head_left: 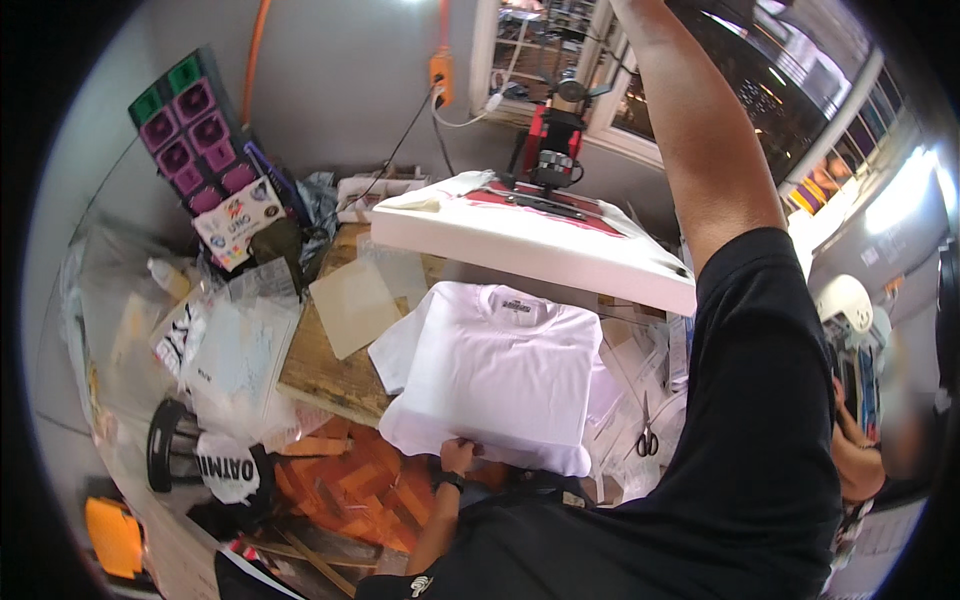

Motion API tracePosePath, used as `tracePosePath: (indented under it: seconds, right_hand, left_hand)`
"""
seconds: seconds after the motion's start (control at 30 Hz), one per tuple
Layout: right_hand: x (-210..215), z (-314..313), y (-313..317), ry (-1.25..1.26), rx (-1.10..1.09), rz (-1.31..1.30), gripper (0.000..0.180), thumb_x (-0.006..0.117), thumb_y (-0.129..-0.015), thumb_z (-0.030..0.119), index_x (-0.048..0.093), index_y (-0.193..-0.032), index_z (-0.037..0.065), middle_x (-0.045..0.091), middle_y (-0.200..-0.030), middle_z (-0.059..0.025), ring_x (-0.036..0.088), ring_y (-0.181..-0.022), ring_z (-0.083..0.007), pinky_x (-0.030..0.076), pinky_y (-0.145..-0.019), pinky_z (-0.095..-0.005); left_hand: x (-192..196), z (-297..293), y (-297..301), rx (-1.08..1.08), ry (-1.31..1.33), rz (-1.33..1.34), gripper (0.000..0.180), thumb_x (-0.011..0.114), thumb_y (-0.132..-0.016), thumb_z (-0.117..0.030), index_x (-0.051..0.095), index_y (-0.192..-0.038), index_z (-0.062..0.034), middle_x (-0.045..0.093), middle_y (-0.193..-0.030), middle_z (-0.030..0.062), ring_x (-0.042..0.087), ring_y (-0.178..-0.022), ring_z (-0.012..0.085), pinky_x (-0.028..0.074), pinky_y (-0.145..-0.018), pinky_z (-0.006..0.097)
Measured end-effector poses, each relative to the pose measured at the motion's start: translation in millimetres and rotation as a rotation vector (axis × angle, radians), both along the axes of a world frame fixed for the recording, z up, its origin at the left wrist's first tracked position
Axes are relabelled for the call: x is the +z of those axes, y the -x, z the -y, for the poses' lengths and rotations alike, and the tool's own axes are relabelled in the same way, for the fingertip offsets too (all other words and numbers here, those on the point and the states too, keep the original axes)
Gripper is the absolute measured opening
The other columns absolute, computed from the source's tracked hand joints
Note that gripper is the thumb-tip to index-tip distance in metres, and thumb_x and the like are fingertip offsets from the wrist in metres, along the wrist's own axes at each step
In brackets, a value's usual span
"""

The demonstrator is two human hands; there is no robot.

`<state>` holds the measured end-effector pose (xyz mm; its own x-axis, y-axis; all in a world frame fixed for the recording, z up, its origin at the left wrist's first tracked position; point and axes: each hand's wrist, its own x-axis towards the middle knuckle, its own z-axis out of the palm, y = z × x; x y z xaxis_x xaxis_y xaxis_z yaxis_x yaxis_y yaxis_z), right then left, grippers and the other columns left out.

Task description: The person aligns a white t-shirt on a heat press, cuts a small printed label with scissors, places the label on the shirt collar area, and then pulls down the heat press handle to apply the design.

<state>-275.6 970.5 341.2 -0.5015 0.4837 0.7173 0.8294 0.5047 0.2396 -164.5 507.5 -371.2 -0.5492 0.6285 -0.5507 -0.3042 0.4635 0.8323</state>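
A pale lilac-white T-shirt (490,375) lies spread in front of me, its neck opening at the far end and its near edge hanging toward my body. My left hand (459,455), with a dark watch on the wrist, is at that near edge, fingers curled in on the fabric. Above the shirt's far side is the raised upper plate of a heat press (530,240), wrapped in white cloth, with a red and black mechanism behind it. My right arm reaches up past the press; its hand lies beyond the top of the picture.
Black-handled scissors (647,440) lie on papers right of the shirt. Left are a wooden tabletop (325,375) with a beige sheet (354,308), and plastic-wrapped items (235,350). A black chair (170,450) stands lower left. Another person's arm (855,450) shows at far right.
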Motion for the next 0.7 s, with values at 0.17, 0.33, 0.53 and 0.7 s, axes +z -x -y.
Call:
tracePosePath:
  seconds: [0.17, 0.33, 0.53, 0.7]
  right_hand:
    - [-12.7, 37.1, -7.9, -0.098, -0.015, -0.063, 0.083, 0.067, -0.082, 0.035, 0.031, -0.150, 0.006, 0.034, -0.154, -0.0180, 0.030, -0.144, -0.0305, 0.023, -0.121, -0.0431]
    - [-106.9, 160.5, -78.2, -0.422, 0.234, -0.077, 0.040, 0.071, -0.078, 0.029, 0.063, -0.106, 0.002, 0.066, -0.092, -0.0149, 0.064, -0.088, -0.0315, 0.052, -0.082, -0.0446]
    - [-247.0, 262.2, -88.4, 1.470, 0.219, 0.485, 0.029, 0.071, -0.076, 0.023, 0.065, -0.065, -0.004, 0.064, -0.062, -0.0169, 0.068, -0.057, -0.0261, 0.056, -0.055, -0.0383]
    - [-337.3, 264.5, -102.4, 1.786, 0.107, 0.582, 0.030, 0.068, -0.075, 0.026, 0.063, -0.065, -0.001, 0.063, -0.059, -0.0126, 0.064, -0.053, -0.0217, 0.053, -0.054, -0.0354]
  left_hand:
    - [-0.7, -0.1, 31.5, -0.132, -0.134, 0.101, 0.021, 0.065, -0.088, -0.012, 0.071, -0.091, 0.0076, 0.073, -0.079, 0.0124, 0.072, -0.070, 0.0195, 0.055, -0.059, 0.029]
    - [-1.3, -34.3, 50.6, -0.412, -0.051, -0.082, 0.029, 0.063, -0.092, -0.024, 0.072, -0.086, 0.0030, 0.073, -0.079, 0.0112, 0.072, -0.067, 0.0182, 0.057, -0.061, 0.032]
    - [2.4, -31.8, 92.3, -1.111, 0.086, -0.341, 0.046, 0.053, -0.094, -0.043, 0.071, -0.079, -0.0036, 0.068, -0.071, 0.0136, 0.068, -0.069, 0.0265, 0.054, -0.073, 0.036]
    - [347.0, -45.5, 123.0, -1.485, -0.949, -0.007, 0.027, 0.064, -0.094, -0.030, 0.070, -0.097, -0.0037, 0.070, -0.094, 0.0154, 0.068, -0.087, 0.0256, 0.052, -0.081, 0.035]
